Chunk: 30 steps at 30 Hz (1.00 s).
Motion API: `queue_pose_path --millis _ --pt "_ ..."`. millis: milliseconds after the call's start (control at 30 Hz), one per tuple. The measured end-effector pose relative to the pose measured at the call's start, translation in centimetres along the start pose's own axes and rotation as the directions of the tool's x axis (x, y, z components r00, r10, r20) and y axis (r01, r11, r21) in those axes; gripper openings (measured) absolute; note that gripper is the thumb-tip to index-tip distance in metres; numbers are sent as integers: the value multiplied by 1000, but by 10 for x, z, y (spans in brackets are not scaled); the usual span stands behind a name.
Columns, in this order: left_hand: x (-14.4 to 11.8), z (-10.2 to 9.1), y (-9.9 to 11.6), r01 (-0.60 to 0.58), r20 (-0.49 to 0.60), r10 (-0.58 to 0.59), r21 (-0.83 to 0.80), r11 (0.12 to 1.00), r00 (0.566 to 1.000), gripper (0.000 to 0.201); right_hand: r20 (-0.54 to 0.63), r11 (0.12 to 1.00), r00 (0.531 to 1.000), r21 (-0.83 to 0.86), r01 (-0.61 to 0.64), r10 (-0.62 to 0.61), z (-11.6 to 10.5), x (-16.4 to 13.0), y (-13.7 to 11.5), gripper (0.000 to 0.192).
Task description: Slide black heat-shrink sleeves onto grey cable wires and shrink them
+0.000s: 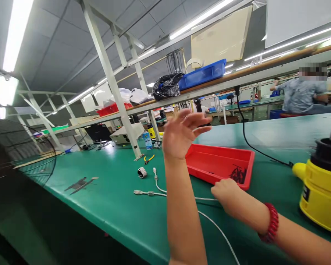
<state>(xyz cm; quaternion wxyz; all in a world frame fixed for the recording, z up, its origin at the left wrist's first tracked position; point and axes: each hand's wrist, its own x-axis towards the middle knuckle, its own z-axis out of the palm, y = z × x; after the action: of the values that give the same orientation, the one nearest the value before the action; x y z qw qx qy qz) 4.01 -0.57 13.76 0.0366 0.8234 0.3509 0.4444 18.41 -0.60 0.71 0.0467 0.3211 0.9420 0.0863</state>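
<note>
Left hand raised, right hand on a white cable
The left hand (182, 134) is lifted clear, fingers spread and empty; the right hand (226, 193) lies curled on the white cable (154, 192) beside the red tray (217, 162), its fingertips hidden, grip unclear

Red tray (209, 163); green table (113, 198); white cable (157, 182); yellow-and-black machine (321, 191)

text: none legible | yellow machine (320, 195) label: too blurred | bottle (147, 140) label: unreadable
</note>
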Motion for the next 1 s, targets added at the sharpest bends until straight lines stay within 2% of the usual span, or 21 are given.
queue_pose_path --millis 67,100,167,200,233,300,367,400,467,500,533,567,600,633,700,767,867,900,933,1000 --pt "2 16 3 164 113 -148 -150 975 983 52 -148 1000 989 -16 1 -4 -19 -19 1 26" --pt "5 22 5 278 214 -234 -211 937 949 50 -303 1000 953 -26 3 -11 -28 -28 1 26" --pt "9 29 10 469 390 -362 -228 853 847 51 -549 998 835 -43 -54 21 -45 -42 4 26" --pt "10 31 12 497 429 -379 -205 843 820 51 -647 995 762 -55 -82 27 -51 -45 7 27" --pt "11 31 15 487 446 -364 -197 851 817 49 -720 992 694 -74 -97 14 -55 -45 11 27" --pt "10 29 18 414 462 -279 -222 883 842 38 -817 989 573 -129 -73 -64 -55 -36 23 26" --pt "9 26 16 345 444 -188 -305 887 876 29 -867 990 481 -142 13 -131 -47 -21 35 23" --pt "8 26 13 337 402 -187 -343 877 897 27 -887 989 438 -126 72 -145 -42 -13 40 21" --pt "9 27 3 352 242 -274 -393 849 931 29 -932 978 332 -82 190 -143 -31 0 50 21" --pt "10 28 -4 365 148 -335 -411 835 931 31 -954 972 273 -63 227 -125 -25 4 55 22" --pt "11 29 -10 385 72 -393 -421 821 917 33 -970 969 222 -40 242 -96 -19 8 60 23" --pt "12 30 -17 408 17 -443 -424 809 896 34 -979 971 197 -9 239 -58 -13 12 64 22" --pt "13 31 -23 432 -16 -484 -425 796 875 35 -979 974 205 30 226 -17 -7 15 69 20" --pt "13 32 -28 461 -21 -518 -424 779 855 38 -970 977 241 70 204 19 -1 19 74 16" --pt "13 33 -38 535 27 -576 -410 739 817 48 -932 982 357 117 148 57 11 25 81 14" --pt "12 35 -47 635 126 -635 -340 694 762 60 -886 985 459 136 104 74 18 30 83 18" --pt "9 46 -67 745 315 -681 -168 645 661 66 -830 971 541 218 97 132 21 35 79 26" --pt "8 50 -74 741 379 -653 -160 652 656 62 -814 962 561 251 110 148 20 36 77 28" --pt "7 54 -81 716 433 -596 -196 670 676 54 -806 951 571 279 134 156 19 36 76 30" --pt "5 59 -90 669 471 -510 -274 691 720 38 -824 925 547 312 216 150 19 34 78 30"
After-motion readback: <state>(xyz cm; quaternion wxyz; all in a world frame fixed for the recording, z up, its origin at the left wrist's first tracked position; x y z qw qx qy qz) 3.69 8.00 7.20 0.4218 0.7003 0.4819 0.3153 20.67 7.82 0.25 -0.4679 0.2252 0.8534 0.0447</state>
